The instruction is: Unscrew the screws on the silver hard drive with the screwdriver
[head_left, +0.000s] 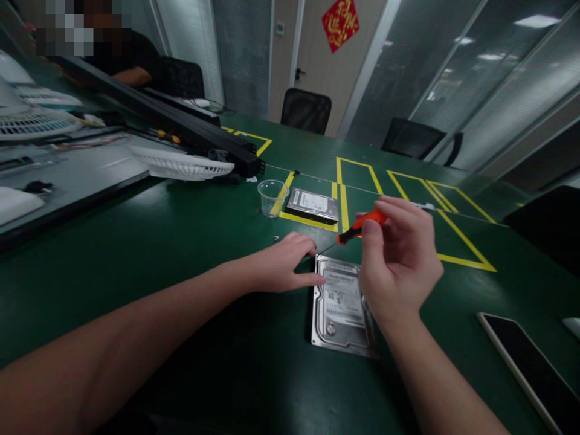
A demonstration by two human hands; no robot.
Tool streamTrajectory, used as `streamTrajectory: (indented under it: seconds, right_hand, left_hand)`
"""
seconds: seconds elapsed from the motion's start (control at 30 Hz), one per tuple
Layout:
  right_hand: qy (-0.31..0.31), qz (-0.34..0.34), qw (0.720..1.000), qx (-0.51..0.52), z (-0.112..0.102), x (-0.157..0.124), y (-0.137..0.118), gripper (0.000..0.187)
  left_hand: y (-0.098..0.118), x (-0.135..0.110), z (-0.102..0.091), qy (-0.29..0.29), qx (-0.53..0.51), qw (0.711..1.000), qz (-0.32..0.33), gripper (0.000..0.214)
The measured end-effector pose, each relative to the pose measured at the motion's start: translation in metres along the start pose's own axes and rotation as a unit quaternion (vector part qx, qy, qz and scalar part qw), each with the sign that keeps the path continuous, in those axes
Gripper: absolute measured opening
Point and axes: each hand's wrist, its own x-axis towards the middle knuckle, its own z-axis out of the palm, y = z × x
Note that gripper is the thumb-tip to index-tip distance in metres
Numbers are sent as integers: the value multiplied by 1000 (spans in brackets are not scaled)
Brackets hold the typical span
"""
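Note:
A silver hard drive (343,302) lies label up on the green table in front of me. My left hand (292,263) grips its far left corner, thumb on the top edge and fingers curled by the corner. In my right hand (401,260) is a screwdriver (362,225) with an orange and black handle. It is tilted, and its thin shaft points down-left to that same corner, close to my left fingertips. Whether the tip sits in a screw is too small to tell. A small metal piece (276,238) lies beyond my left wrist.
Beyond the drive stand a clear plastic cup (272,199) and a second hard drive (312,205), near yellow tape lines. A phone (525,368) lies at the right. White fan parts (181,163) and a long black bar (181,115) occupy the left. A person (136,66) sits there.

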Motion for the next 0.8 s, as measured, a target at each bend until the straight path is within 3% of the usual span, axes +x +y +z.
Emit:
streamTrajectory:
  seconds: [0.47, 0.8]
  right_hand:
    - [2, -28, 998, -49, -3, 2, -1, 33]
    - [21, 15, 997, 79, 6, -2, 3, 30]
  left_hand:
    - [1, 0, 0, 4, -3, 1000, 7, 42]
    - [-1, 0, 0, 4, -5, 1000, 4, 43]
